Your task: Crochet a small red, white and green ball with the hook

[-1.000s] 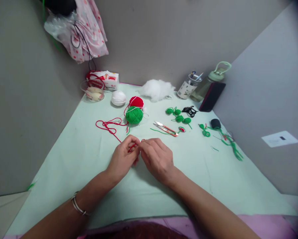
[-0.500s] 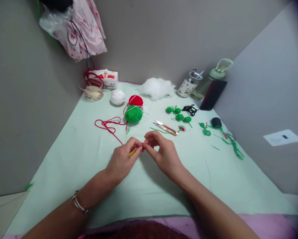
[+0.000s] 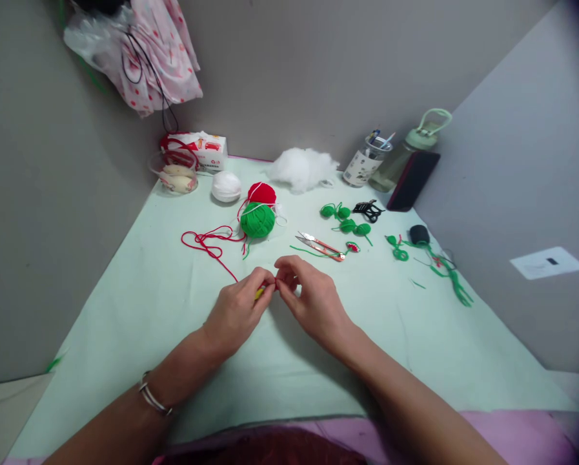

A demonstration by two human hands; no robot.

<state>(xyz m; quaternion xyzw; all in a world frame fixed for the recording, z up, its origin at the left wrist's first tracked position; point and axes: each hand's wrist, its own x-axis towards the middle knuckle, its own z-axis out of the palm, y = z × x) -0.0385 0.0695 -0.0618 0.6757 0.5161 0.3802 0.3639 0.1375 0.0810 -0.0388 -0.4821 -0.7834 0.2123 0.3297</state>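
Above the cloth, my left hand is closed in a pinch on red yarn. A slim yellow handle shows between its fingers; the rest of that tool is hidden. Touching it fingertip to fingertip, my right hand pinches the same small bit of red yarn. The yarn's loose strand lies in loops on the cloth to the left. Beyond the hands sit a green yarn ball and a red yarn ball. Thread snips with orange handles lie just past my right hand.
White stuffing, a white yarn ball and a tissue pack line the back. Right are green crocheted pieces, a black claw clip, a pen cup, a bottle and a phone.
The whole view has shifted slightly. Both hands keep their pinch at the same place, and my right fingers have drawn a little closer to my left ones.
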